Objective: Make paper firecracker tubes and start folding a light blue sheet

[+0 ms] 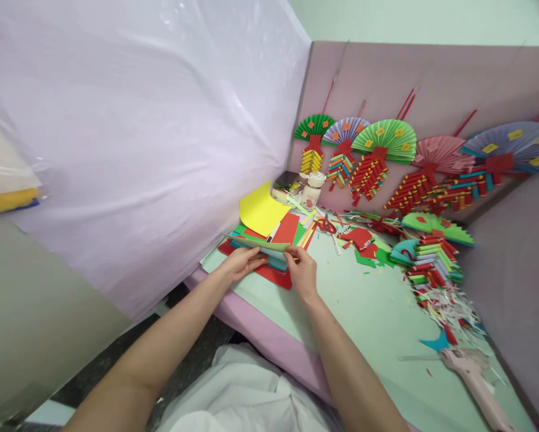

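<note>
one green sheet (273, 245) near table's (350, 324) left edge, pinched in right hand (304, 273); left hand (240, 264), grip unclear; one glue gun (478, 384).

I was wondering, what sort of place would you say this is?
Probably a paper-craft workspace: pleated paper fans hang in a row, while coloured paper sheets and a glue gun lie on the table.
</note>
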Motion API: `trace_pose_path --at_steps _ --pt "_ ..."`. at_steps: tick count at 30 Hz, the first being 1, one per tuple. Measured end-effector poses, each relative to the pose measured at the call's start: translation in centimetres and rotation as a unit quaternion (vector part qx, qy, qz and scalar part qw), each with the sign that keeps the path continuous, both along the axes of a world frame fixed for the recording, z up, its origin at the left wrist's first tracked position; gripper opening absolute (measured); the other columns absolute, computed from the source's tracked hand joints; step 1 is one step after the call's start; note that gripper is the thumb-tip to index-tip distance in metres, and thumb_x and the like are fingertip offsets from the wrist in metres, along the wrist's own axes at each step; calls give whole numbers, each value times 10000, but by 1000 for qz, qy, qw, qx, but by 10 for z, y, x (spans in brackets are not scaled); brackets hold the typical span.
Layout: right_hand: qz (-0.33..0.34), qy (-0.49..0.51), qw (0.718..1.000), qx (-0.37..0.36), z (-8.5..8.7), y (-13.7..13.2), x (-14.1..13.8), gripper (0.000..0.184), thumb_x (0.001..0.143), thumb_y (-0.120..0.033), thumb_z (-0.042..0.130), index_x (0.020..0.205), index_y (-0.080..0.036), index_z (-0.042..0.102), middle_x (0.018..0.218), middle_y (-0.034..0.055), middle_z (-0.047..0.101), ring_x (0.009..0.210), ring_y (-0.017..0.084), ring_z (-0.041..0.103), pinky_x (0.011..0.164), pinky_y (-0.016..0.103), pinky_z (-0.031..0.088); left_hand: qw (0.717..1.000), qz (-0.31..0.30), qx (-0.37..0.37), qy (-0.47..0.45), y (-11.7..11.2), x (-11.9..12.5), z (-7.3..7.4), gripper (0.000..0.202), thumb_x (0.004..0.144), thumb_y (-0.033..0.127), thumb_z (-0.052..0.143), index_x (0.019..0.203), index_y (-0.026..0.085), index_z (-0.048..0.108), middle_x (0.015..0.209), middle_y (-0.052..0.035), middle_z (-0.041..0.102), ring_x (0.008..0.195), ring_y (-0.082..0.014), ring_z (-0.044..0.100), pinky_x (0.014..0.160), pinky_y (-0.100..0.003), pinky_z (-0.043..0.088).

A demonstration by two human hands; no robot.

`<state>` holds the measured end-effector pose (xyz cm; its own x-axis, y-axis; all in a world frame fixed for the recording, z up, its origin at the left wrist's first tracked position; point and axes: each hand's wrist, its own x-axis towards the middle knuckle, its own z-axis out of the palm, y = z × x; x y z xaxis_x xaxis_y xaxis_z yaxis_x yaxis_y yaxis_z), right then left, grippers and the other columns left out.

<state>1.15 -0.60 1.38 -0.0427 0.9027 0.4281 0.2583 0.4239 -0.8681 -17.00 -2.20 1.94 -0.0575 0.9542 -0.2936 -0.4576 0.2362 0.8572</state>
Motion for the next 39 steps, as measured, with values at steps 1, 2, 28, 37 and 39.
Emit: trace_pose_path --at_steps 1,2,28,37,39 --pt "1 0 1000 0 0 0 1 220 815 -367 544 883 -187 650 848 49 716 738 178 640 717 298 501 1000 0 1 -7 1 1 -1 111 893 110 539 869 83 644 842 -130 717 792 -185 713 822 -294 582" --pt "2 -1 1000 1 0 0 2 220 815 -368 546 886 -188 651 848 49 716 737 178 640 713 297 501 1000 0 2 -14 1 1 -1 112 894 111 540 883 82 648 857 -132 718 794 -184 712 819 -291 583" --pt "60 -57 996 -19 20 0 1 252 846 -389 507 897 -192 656 851 34 703 747 176 625 728 289 487 981 39 104 -156 -5 13 -26 130 826 122 648 955 109 635 1036 -110 705 1060 -213 653 1029 -372 482" --pt "55 -227 968 93 26 -3 -7 224 883 -367 528 961 -192 643 933 54 685 883 194 611 815 304 434 990 87 22 -104 -6 12 -19 105 827 28 573 783 123 576 784 -65 693 762 -152 698 855 -334 581" --pt "54 -304 942 133 31 -9 -11 239 880 -384 553 1004 -197 636 961 63 676 944 212 587 850 325 403 992 88 3 -85 -6 12 -16 106 825 58 606 764 130 558 739 -54 677 692 -142 687 798 -323 596"
